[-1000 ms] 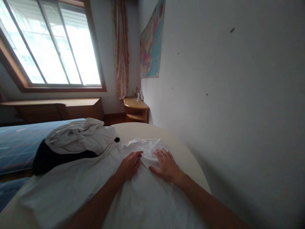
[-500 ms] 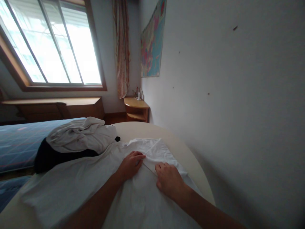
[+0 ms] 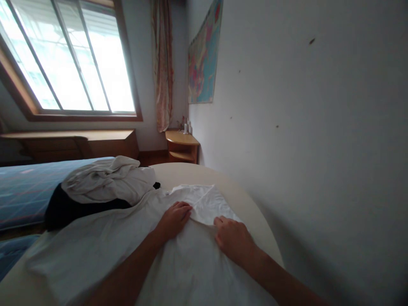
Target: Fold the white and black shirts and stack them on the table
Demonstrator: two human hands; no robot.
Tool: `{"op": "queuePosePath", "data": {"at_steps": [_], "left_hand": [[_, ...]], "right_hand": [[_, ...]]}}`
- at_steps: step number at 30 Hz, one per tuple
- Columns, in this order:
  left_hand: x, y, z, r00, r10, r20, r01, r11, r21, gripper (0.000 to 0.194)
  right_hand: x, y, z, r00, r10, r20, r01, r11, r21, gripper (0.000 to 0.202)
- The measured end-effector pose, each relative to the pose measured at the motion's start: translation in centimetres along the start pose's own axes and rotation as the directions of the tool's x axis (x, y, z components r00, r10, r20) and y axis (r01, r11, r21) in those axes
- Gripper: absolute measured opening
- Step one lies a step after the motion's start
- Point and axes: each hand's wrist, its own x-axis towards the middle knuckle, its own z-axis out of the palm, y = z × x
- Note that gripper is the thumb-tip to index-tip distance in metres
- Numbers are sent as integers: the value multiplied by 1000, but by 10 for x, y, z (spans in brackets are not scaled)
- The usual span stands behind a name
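Where the white cloth [image 3: 191, 263] lies, in the head view: spread over the round table [image 3: 188, 169], stopping short of its far rim, with a turned-over flap [image 3: 208, 204] at the far end, just beyond the two hands.
Left hand [image 3: 174, 219]: resting palm down on the cloth, fingertips at the flap's edge, thumb tucked close; whether it pinches or only presses is not clear.
Right hand [image 3: 235, 240]: fingers curled in, apparently pinching the flap's edge, which runs straight into the fingertips; the thumb is mostly hidden.
Clothes heap [image 3: 108, 180]: greyish, crumpled on a black item [image 3: 63, 212], left of the hands, with the blue bed [image 3: 28, 182] behind.
Edge work: the step in hand looks like drawing the flap's edge straight between the hands.
Next pull: this seems to call for a steady left hand and light, even tension from the right, so that the cloth does not pucker.
Change in the right hand: a second ago it lay flat with fingers spread; half a second ago it was curled nearer the left, and now sits farther right. The left hand has barely shifted.
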Motion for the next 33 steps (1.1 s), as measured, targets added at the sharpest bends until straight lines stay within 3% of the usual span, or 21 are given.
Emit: {"op": "queuePosePath", "data": {"at_steps": [4, 9, 11, 15, 20, 23, 28, 33], "left_hand": [[1, 2, -1, 1000, -17, -23, 17, 1000, -1, 26], [0, 10, -8, 1000, -6, -15, 6, 1000, 1, 27], [-1, 12, -10, 1000, 10, 10, -10, 1000, 15, 28], [-2, 12, -9, 997, 59, 40, -61, 996, 63, 31], [-3, 8, -3, 999, 5, 44, -13, 986, 165, 40], [-4, 6, -1, 996, -40, 76, 23, 977, 214, 45], [-4, 9, -3, 989, -72, 131, 36, 966, 258, 47], [-3, 3, -6, 983, -159, 96, 124, 946, 299, 49]], "right_hand": [[3, 5, -7, 996, -21, 90, 7, 990, 143, 35], [32, 13, 10, 993, -70, -95, 91, 968, 236, 45], [46, 16, 24, 992, -96, -78, 113, 964, 242, 58], [69, 23, 40, 997, -72, 4, 68, 964, 259, 70], [98, 33, 32, 995, 22, -101, 8, 958, 288, 51], [116, 39, 33, 985, 67, -161, -23, 964, 265, 57], [140, 50, 54, 990, 140, 0, -135, 960, 247, 69], [150, 54, 64, 980, 199, -7, -193, 956, 223, 72]]}}
